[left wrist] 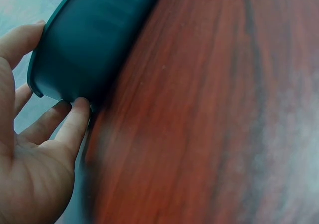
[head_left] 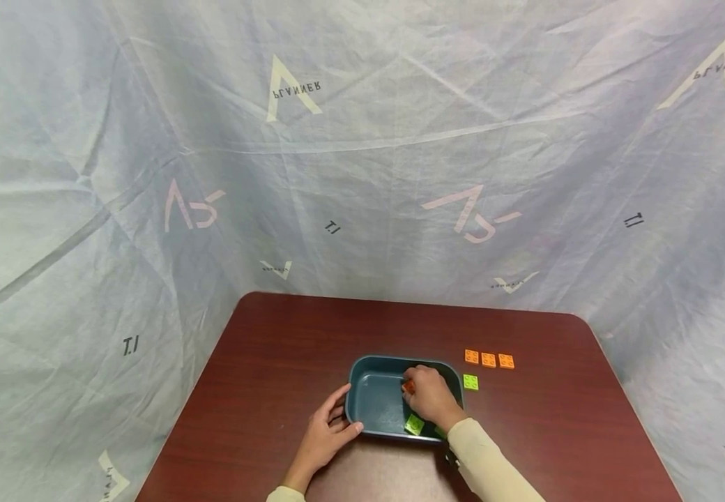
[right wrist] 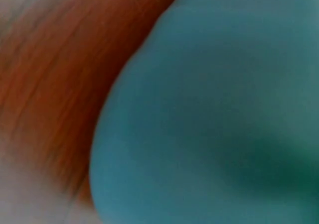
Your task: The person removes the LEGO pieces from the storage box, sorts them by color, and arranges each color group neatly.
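Observation:
A dark teal tray (head_left: pixel 375 404) sits on the table. Its near left corner lies between the thumb and fingers of my left hand (head_left: pixel 325 436); in the left wrist view the fingertips (left wrist: pixel 81 103) meet the tray's outer wall (left wrist: pixel 94 40). Down inside the tray's right half, my right hand (head_left: pixel 431 397) pinches an orange toy brick (head_left: pixel 408 386), partly hidden by the fingers. A green toy brick (head_left: pixel 414 424) lies in the tray below that hand, and another green piece (head_left: pixel 440 432) shows beside the wrist. The blurred tray wall (right wrist: pixel 199 109) fills most of the right wrist view.
Right of the tray, three orange bricks (head_left: pixel 489 360) lie in a row on the brown table (head_left: pixel 287 341). One green brick (head_left: pixel 470 382) lies just in front of them, close to the tray's rim. Grey printed cloth (head_left: pixel 362 174) hangs behind and beside the table.

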Motion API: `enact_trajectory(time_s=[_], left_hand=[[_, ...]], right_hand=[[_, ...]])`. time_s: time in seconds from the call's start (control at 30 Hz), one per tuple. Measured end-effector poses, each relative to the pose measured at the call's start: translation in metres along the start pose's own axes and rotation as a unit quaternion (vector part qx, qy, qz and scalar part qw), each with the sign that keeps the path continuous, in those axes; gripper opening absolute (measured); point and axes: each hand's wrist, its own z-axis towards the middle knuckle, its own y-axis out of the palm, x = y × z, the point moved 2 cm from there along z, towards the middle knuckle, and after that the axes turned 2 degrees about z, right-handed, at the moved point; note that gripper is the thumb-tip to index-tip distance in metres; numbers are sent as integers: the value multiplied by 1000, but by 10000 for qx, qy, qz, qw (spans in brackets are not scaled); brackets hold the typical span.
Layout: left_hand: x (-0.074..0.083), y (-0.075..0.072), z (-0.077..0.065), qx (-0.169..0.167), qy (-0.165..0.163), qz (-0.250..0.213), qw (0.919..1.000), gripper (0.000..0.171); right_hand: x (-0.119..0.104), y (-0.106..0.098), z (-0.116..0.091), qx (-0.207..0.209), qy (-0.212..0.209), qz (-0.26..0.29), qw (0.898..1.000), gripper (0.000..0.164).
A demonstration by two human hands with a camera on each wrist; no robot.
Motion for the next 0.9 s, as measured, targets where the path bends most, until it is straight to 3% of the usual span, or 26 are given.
enact_trajectory(time_s=[0.33,0.6,0.9], left_hand=[[-3,-1,2,-3,3,21,10000,83],[-2,-1,0,7,37,77,10000,83],[-3,0,1,40,93,215,9997,84]], right_hand=[[-3,-13,-2,547,-101,442,9975,31],[-3,-26,-4,514,226,881,9945,38],[-2,-36,-6,585,394,1288,9892,34]])
